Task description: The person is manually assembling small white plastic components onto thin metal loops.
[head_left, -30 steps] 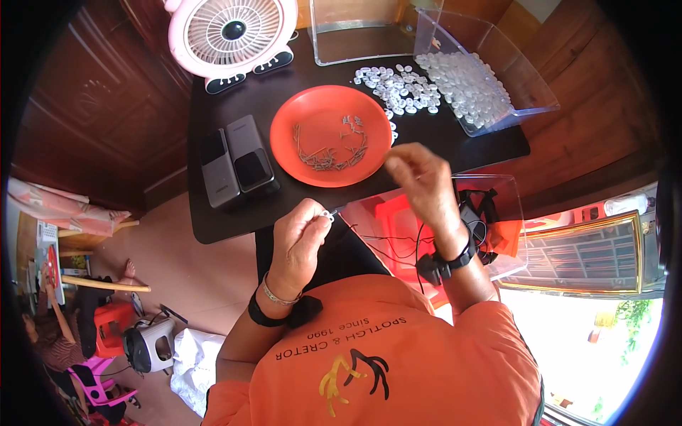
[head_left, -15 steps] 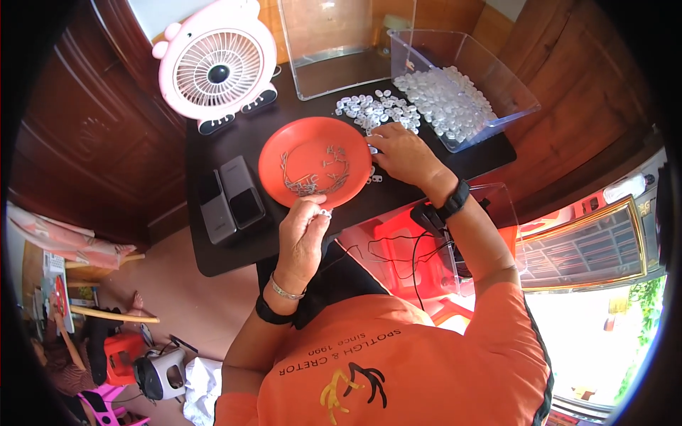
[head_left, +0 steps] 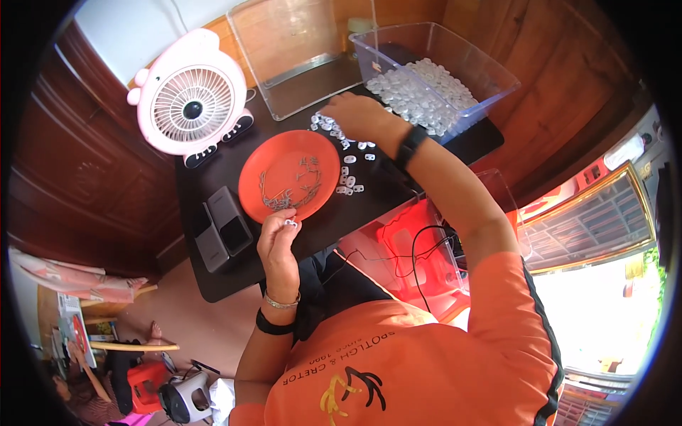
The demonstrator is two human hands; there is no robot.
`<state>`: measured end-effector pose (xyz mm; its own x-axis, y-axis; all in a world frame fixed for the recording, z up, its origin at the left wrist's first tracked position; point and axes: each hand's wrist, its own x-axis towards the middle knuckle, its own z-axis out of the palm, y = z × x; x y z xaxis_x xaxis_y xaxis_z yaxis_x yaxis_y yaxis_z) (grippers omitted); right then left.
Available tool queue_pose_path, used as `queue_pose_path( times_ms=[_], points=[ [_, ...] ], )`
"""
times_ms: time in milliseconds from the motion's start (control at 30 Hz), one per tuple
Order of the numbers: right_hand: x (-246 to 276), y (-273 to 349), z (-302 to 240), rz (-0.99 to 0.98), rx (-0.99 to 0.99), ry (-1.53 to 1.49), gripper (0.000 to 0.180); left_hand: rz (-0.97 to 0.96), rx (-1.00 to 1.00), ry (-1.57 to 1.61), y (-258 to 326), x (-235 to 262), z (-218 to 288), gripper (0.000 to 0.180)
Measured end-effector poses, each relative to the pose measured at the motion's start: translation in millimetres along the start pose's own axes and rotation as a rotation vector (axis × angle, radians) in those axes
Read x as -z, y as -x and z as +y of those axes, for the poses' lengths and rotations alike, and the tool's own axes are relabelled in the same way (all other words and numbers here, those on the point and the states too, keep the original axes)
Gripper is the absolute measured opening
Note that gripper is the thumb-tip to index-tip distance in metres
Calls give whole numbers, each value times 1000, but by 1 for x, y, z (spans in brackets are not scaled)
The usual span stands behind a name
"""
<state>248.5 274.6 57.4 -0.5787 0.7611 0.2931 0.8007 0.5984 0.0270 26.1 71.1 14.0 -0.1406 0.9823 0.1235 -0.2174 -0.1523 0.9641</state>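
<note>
My left hand (head_left: 279,245) is closed at the near rim of the orange plate (head_left: 284,153), pinching a small white plastic piece (head_left: 290,224) between thumb and fingers. Thin metal pins (head_left: 278,199) lie in a curved heap on the plate. Beyond the plate's right side, my right hand (head_left: 359,117) reaches down over the pile of small white plastic pieces (head_left: 328,126). Its palm faces the table and its fingertips are hidden, so I cannot tell what they hold. Several loose white pieces (head_left: 348,182) are scattered to the right of the plate.
A clear plastic bin (head_left: 490,99) full of white pieces stands far right, its clear lid (head_left: 284,106) upright behind. A pink fan (head_left: 192,106) stands far left. Two grey phone-like devices (head_left: 222,227) lie on the dark table (head_left: 213,284). Cables (head_left: 415,248) hang over a red stool.
My right hand has moved from the plate's right rim to the pile farther back. White pieces beside the plate are now uncovered. My left hand keeps its pinch; the whole view has shifted.
</note>
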Motion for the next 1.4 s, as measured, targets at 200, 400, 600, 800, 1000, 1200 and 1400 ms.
queue_pose_path(
  times_ms=[200,400,600,800,1000,1200,1400],
  points=[
    [-19,-20,-12,-168,102,58,36,11,13,38,-4,0,-1,12],
    [-3,20,-9,-187,114,63,40,23,3,19,-7,1,-9,12],
    [16,47,7,-280,118,47,42,13,-27,9,-7,4,-14,11],
    [14,5,6,-146,97,62,43,48,-71,-12,-5,-1,-9,11],
    [-5,-27,-3,-192,95,38,36,7,-108,-80,-7,4,-19,9],
    [2,-9,-13,-361,141,97,30,10,-190,-115,-7,5,-21,4],
    [24,6,4,-267,118,27,21,-1,-213,-160,-7,4,-18,5]
  ],
)
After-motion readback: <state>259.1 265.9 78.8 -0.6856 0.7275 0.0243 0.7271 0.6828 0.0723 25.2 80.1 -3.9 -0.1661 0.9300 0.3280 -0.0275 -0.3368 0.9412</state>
